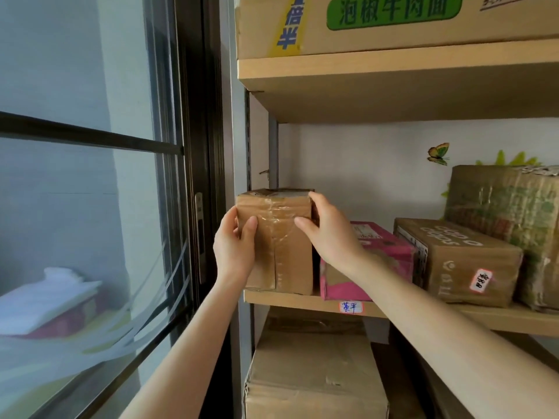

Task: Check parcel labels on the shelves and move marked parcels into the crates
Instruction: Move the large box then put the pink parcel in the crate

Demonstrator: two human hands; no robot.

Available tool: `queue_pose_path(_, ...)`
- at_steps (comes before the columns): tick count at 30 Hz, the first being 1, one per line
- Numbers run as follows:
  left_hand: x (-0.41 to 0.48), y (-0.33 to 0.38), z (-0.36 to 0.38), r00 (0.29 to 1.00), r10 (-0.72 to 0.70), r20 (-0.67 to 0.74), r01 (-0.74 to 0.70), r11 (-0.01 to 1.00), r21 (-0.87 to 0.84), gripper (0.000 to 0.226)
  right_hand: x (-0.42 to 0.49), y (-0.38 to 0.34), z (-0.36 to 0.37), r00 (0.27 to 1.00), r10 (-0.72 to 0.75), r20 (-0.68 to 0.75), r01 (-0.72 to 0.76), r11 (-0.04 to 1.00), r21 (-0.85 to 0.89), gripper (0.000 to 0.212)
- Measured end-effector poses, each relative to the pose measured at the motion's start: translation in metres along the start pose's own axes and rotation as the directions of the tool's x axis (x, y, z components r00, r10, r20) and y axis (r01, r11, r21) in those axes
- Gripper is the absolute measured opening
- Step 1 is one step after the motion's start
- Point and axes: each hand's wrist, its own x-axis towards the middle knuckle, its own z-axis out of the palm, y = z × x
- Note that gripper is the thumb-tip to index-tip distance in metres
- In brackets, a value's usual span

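While both hands clasp the taped parcel (276,240) between their fingers — left hand (234,237), right hand (325,229) — on the shelf (302,300), lift it squarely and turn each face to find any label.

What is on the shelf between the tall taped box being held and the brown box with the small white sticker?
One pink parcel lies flat between them, partly behind the right hand; the head view shows it.

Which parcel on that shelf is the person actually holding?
The tall taped brown parcel at the left end of the shelf: the left hand and right hand grip its sides. Nobody grips the pink parcel.
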Motion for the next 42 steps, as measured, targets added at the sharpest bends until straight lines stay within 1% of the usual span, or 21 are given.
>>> queue_pose_path(2, -0.004, -0.001, 0.003, 1.000, -0.013, -0.023, 0.013, 1.000, 0.018, 0.042, -0.001, 0.002, 0.001, 1.000, -0.004, 0.017, 0.005, 1.000, -0.021, 0.057)
queue_pose_path(4, -0.016, 0.002, 0.006, 0.995, -0.007, -0.101, 0.014, 0.997, 0.072, 0.048, -0.004, 0.005, -0.004, 0.997, -0.015, 0.081, 0.014, 1.000, 0.002, 0.060)
queue_pose_path(6, -0.039, 0.006, 0.007, 0.971, 0.129, -0.201, -0.103, 0.985, 0.138, 0.046, -0.011, 0.012, -0.021, 0.997, 0.001, 0.081, -0.009, 0.996, 0.093, 0.060)
queue_pose_path(7, -0.053, 0.007, 0.009, 0.948, 0.245, -0.201, -0.213, 0.962, 0.168, 0.040, -0.016, 0.018, -0.033, 1.000, 0.015, 0.020, -0.017, 0.993, 0.118, 0.057)
queue_pose_path(9, -0.078, 0.007, 0.017, 0.915, 0.398, -0.061, -0.378, 0.902, 0.209, 0.029, -0.028, 0.034, -0.059, 0.990, 0.046, -0.131, -0.038, 0.997, 0.063, 0.050)
queue_pose_path(10, -0.087, 0.006, 0.024, 0.908, 0.419, 0.031, -0.414, 0.880, 0.233, 0.029, -0.034, 0.043, -0.069, 0.983, 0.064, -0.172, -0.067, 0.998, -0.010, 0.049)
queue_pose_path(12, -0.102, 0.007, 0.037, 0.902, 0.396, 0.174, -0.432, 0.850, 0.301, 0.036, -0.045, 0.060, -0.081, 0.981, 0.112, -0.157, -0.142, 0.972, -0.188, 0.048)
queue_pose_path(15, -0.111, 0.008, 0.054, 0.929, 0.293, 0.224, -0.361, 0.846, 0.391, 0.046, -0.059, 0.074, -0.081, 0.986, 0.167, -0.026, -0.166, 0.932, -0.322, 0.051)
queue_pose_path(17, -0.113, 0.007, 0.059, 0.952, 0.217, 0.218, -0.292, 0.860, 0.419, 0.051, -0.068, 0.077, -0.078, 0.983, 0.177, 0.042, -0.156, 0.938, -0.310, 0.051)
queue_pose_path(19, -0.111, 0.007, 0.062, 0.961, 0.190, 0.200, -0.259, 0.868, 0.424, 0.049, -0.073, 0.080, -0.075, 0.987, 0.158, 0.042, -0.141, 0.952, -0.271, 0.049)
queue_pose_path(22, -0.111, 0.012, 0.062, 0.974, 0.132, 0.186, -0.189, 0.924, 0.331, 0.040, -0.080, 0.089, -0.073, 0.991, 0.071, -0.117, -0.094, 0.975, -0.200, 0.038)
queue_pose_path(25, -0.118, 0.023, 0.058, 0.989, 0.029, 0.148, -0.039, 0.997, 0.062, 0.017, -0.097, 0.093, -0.072, 0.961, -0.035, -0.274, -0.002, 0.991, -0.134, 0.031)
queue_pose_path(27, -0.125, 0.032, 0.056, 0.982, -0.094, 0.161, 0.112, 0.988, -0.107, 0.021, -0.111, 0.094, -0.071, 0.930, -0.126, -0.346, 0.089, 0.989, -0.120, 0.031)
queue_pose_path(29, -0.129, 0.036, 0.056, 0.971, -0.173, 0.162, 0.203, 0.960, -0.191, 0.023, -0.124, 0.092, -0.072, 0.914, -0.175, -0.367, 0.146, 0.984, -0.105, 0.032)
queue_pose_path(31, -0.131, 0.037, 0.057, 0.971, -0.188, 0.148, 0.219, 0.948, -0.230, 0.017, -0.134, 0.084, -0.075, 0.933, -0.130, -0.336, 0.137, 0.991, 0.000, 0.033)
queue_pose_path(32, -0.132, 0.036, 0.057, 0.971, -0.193, 0.139, 0.223, 0.942, -0.252, 0.012, -0.138, 0.077, -0.079, 0.946, -0.058, -0.319, 0.105, 0.985, 0.133, 0.034)
queue_pose_path(33, -0.134, 0.036, 0.057, 0.970, -0.202, 0.137, 0.234, 0.933, -0.273, 0.007, -0.141, 0.072, -0.083, 0.950, 0.040, -0.311, 0.060, 0.949, 0.309, 0.033)
queue_pose_path(35, -0.145, 0.035, 0.056, 0.970, -0.196, 0.140, 0.230, 0.928, -0.293, 0.018, -0.147, 0.068, -0.096, 0.924, 0.229, -0.305, -0.024, 0.834, 0.551, 0.034)
queue_pose_path(39, -0.194, 0.043, 0.054, 0.984, -0.068, 0.163, 0.112, 0.954, -0.278, 0.033, -0.180, 0.074, -0.116, 0.918, 0.364, -0.155, -0.159, 0.698, 0.698, 0.050)
queue_pose_path(40, -0.209, 0.047, 0.054, 0.988, -0.044, 0.149, 0.086, 0.955, -0.284, 0.034, -0.194, 0.074, -0.123, 0.912, 0.382, -0.152, -0.164, 0.677, 0.718, 0.049)
queue_pose_path(42, -0.237, 0.055, 0.056, 0.994, -0.001, 0.113, 0.035, 0.955, -0.295, 0.024, -0.221, 0.074, -0.134, 0.897, 0.405, -0.178, -0.153, 0.661, 0.735, 0.042)
